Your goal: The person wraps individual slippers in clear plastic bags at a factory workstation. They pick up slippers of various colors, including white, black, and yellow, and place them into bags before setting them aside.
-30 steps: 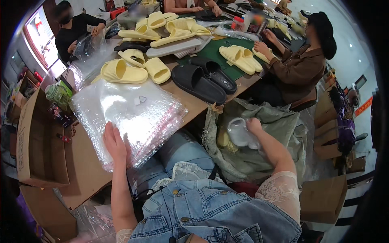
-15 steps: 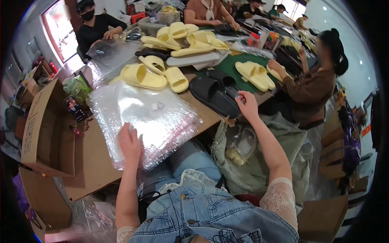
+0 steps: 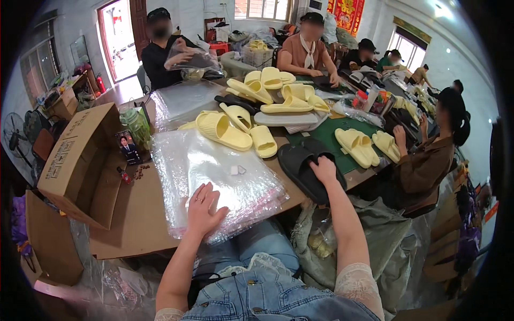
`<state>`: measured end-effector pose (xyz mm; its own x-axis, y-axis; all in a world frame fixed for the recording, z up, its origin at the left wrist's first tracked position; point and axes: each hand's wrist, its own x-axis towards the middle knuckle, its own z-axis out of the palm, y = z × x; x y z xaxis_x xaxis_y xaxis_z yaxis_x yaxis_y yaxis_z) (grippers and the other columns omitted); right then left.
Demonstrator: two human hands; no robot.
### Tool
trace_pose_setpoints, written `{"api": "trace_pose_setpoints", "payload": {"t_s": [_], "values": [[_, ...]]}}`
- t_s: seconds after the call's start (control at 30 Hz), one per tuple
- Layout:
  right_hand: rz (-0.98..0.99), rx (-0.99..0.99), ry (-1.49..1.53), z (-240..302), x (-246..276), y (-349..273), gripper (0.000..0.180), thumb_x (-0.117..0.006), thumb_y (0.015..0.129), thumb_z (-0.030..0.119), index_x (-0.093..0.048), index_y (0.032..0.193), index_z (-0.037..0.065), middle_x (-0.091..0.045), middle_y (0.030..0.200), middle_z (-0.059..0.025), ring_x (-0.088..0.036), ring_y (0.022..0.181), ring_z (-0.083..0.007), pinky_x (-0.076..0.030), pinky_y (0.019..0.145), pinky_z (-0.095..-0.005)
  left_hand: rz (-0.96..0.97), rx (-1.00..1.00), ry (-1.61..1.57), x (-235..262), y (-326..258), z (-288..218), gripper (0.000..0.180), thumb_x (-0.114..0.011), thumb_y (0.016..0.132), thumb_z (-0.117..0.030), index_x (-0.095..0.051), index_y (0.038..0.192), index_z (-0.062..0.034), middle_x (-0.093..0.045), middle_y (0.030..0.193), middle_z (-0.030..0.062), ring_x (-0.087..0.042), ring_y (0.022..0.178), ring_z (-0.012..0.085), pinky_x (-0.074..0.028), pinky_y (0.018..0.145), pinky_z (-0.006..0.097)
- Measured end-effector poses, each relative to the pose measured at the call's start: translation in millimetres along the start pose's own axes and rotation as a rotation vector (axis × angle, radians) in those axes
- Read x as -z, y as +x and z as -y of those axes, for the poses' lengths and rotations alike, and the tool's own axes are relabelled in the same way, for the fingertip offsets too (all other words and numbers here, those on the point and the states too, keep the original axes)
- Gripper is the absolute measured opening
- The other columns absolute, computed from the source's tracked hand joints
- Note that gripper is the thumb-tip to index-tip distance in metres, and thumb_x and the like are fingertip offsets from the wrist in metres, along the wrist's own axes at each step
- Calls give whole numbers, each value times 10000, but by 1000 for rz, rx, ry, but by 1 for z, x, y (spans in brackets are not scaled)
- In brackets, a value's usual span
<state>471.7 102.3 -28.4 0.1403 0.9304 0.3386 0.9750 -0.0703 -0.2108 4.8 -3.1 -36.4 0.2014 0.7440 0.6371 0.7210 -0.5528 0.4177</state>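
Item, far left: a box is lying open on its side at the tabletop's left end, its flap reaching toward a bottle and a small photo card; little free surface is showing there. Item, centre-left: a stack of clear bags is overhanging the near edge, and the left hand is resting flat on it, fingers spread, grasping nothing. Judgement: that palm is best pressing down steadily, since the slick bags look likely to slide off the edge onto the lap. Item, centre: yellow slippers are crowding the far side of the bags, so open room for shifting the stack is lying only toward the bare brown strip at left. Item, centre-right: black slippers are sitting at the near edge on the green mat, and the right hand is closing over the upper one, fingers curled on its strap. Judgement: a lift straight up and back toward the body is serving best, as yellow pairs are lying just beside on the mat. Item, right: a seated person is working close to the corner, leaving a narrow gap; a grey sack is sagging below the edge.
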Motion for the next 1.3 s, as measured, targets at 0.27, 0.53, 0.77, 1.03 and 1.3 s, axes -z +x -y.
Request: {"api": "trace_pose_setpoints", "payload": {"t_s": [0.27,0.53,0.77,1.03,1.3], "values": [[-174,-6,75,7,0,-43,429,-683,882,399,-631,785,-15,-634,876,-203,-646,855,-413,-507,740,-517,158,-92,35,9,6,-11,639,-853,686,-455,-704,1214,-128,-576,1428,115,-494,1343,325,-386,1111,464],[-158,-34,64,14,2,-44,408,-678,895,384,-641,833,-17,-625,932,-200,-643,895,-396,-522,770,-513,153,-63,-13,4,1,-1,536,-832,726,-376,-720,1193,-137,-601,1401,111,-504,1339,325,-393,1106,457],[-209,-15,48,14,3,-46,381,-678,892,368,-643,839,-7,-618,917,-194,-641,901,-393,-517,769,-517,153,-70,-14,0,1,0,519,-812,751,-377,-717,1201,-137,-590,1418,109,-504,1341,328,-396,1101,458],[-188,-29,47,15,6,-47,396,-674,891,375,-638,838,-15,-614,926,-190,-633,907,-391,-513,762,-519,155,-70,16,5,4,-8,586,-839,688,-380,-711,1204,-136,-603,1405,104,-507,1346,324,-396,1104,450],[-186,-35,48,17,4,-47,400,-672,896,384,-643,843,-12,-614,935,-187,-634,908,-390,-517,759,-512,213,-68,46,11,5,-12,698,-842,677,-452,-669,1272,-131,-559,1451,99,-471,1371,302,-363,1129,455]]}}
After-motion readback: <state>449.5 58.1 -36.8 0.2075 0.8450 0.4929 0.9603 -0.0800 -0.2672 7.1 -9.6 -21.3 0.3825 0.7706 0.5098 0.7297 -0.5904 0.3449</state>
